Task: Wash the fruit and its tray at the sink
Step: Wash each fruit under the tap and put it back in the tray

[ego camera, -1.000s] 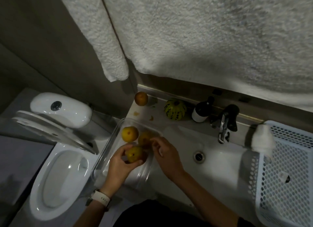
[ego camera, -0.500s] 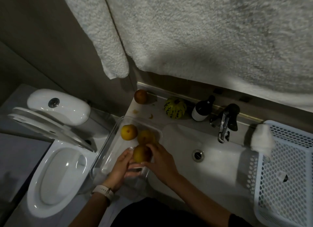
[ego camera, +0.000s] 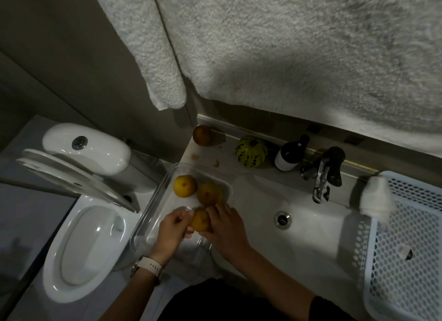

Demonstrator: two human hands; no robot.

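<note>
A clear plastic tray rests on the left edge of the white sink. Two yellow fruits lie in it: one at the far left, another beside it. A third yellow fruit is held over the tray between both hands. My left hand grips its left side, fingers curled. My right hand covers its right side. A darker orange fruit and a green striped squash sit on the ledge behind the sink.
A dark bottle stands next to the faucet. A white mesh basket with a white cloth on its rim sits at the right. An open toilet is at the left. Towels hang above.
The fruit was in my left hand alone. My right hand has come onto it, and both hands now hold it slightly nearer me over the tray.
</note>
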